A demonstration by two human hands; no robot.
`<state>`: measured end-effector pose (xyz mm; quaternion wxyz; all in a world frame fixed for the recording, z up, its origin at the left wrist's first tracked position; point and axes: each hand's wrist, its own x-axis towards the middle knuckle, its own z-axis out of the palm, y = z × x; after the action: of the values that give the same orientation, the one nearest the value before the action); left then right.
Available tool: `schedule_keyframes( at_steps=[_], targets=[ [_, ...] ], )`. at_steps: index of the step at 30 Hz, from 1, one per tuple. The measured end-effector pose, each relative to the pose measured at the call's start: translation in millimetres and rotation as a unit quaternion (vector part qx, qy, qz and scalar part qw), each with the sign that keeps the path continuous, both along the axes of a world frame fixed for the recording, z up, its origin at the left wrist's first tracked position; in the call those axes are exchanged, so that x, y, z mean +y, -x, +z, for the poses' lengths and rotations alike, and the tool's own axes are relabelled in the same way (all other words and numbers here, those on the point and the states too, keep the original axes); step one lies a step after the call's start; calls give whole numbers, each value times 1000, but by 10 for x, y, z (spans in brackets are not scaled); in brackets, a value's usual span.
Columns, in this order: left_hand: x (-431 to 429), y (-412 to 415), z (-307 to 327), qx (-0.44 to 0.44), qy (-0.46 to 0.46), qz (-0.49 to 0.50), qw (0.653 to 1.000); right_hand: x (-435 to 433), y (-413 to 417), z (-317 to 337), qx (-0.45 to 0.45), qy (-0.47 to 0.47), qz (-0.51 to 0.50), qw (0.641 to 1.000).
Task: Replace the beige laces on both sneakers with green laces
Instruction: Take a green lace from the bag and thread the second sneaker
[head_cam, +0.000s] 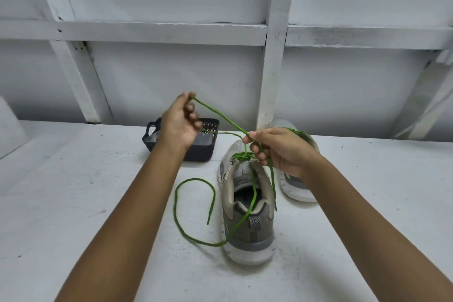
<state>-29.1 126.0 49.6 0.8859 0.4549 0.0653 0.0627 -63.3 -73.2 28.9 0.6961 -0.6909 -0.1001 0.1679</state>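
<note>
Sneakers stood side by side on the white desk (pixel 73 179), heels towards the person. The near sneaker (pixel 247 228), grey and beige with a pale sole, was in the middle of things. The far sneaker (pixel 297 189) sat just to its right, mostly hidden behind the right hand (pixel 279 147). Green lacing showed on the far sneaker's upper, above that hand's knuckles.

Both hands were raised above the desk. The left hand (pixel 181 122) was held highest, over a dark basket (pixel 198 153), with its thumb and forefinger pinching one end of the green lace (pixel 221 116). Its other fingers were loosely curled. From there the lace ran in a fairly straight line down and to the right, into the right hand. That hand hovered just over the tongue of the near sneaker and pinched the lace between thumb and fingertips.

Below the right hand the lace crossed the eyelets nearest the toe. One strand dropped along the shoe's right side and ended beside the collar. A longer strand trailed back over the open mouth of the shoe and down past the heel. It then swept out to the left in a wide loop on the desk, with its tip lying free just left of the shoe.

The basket stood against the back of the desk, well left of the sneakers, with something clear and crinkled inside it. Behind it rose a white wall (pixel 171 68) crossed by painted battens.
</note>
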Motion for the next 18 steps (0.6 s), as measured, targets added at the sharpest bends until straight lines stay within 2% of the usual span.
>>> schedule_keyframes(
  at_steps=[4,7,10,18],
  targets=[
    [-336,168,-289,23,-154,-113,981,4,-13,11,14,-19,-27,999],
    [-490,246,-385,-3,-212,-162,964,41,-16,13,19,-31,-30,999],
    [-493,203,-348,-19,-208,-153,966,53,-10,-8,25,-30,-37,999],
    [-305,-64,-74,18,-96,-73,993,-33,61,-144,54,-67,-44,995]
  ],
)
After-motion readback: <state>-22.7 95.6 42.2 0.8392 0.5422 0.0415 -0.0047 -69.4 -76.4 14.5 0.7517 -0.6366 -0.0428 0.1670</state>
